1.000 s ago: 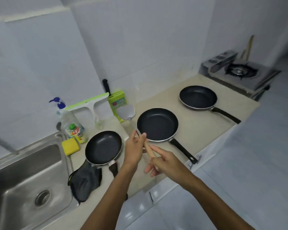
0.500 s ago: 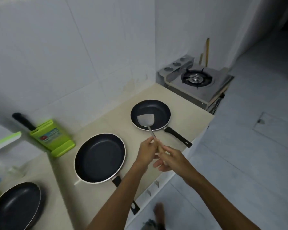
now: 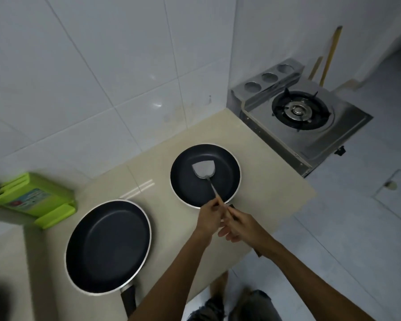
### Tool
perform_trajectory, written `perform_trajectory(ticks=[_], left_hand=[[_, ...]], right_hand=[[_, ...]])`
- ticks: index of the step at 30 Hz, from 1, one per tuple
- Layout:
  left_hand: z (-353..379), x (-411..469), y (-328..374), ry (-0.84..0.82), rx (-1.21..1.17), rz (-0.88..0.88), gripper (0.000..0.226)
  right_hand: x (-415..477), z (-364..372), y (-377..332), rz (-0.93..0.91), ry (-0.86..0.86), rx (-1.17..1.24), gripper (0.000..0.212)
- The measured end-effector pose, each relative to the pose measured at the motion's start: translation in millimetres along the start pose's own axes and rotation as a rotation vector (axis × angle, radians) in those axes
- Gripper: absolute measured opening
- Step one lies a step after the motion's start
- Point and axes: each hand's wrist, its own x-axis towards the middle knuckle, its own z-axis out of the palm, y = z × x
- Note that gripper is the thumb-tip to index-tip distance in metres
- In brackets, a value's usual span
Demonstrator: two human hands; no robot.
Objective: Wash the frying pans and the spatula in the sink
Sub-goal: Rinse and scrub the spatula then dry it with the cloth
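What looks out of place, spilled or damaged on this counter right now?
Nothing looks spilled, broken or askew. The near pan and far pan sit flat and empty on the counter. The left hand and right hand hold the spatula, its blade over the far pan.

— Was any text legible?
— None. The label (image 3: 24, 198) on the green holder (image 3: 44, 205) by the wall carried red and blue print, too blurred to read.
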Motion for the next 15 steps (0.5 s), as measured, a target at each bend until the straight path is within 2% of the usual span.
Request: perform_trajectory(ticks=[6,15], left_hand=[[26,29,-4,0.126,-0.101,-0.039,0.019],[51,57,-29,0.370,-0.078,-0.143,0.043]], right_hand=[[35,-38,16,-0.010,-0.106,-0.022,0.041],[71,-75,33,0.052,-0.322,-0.238,0.056]])
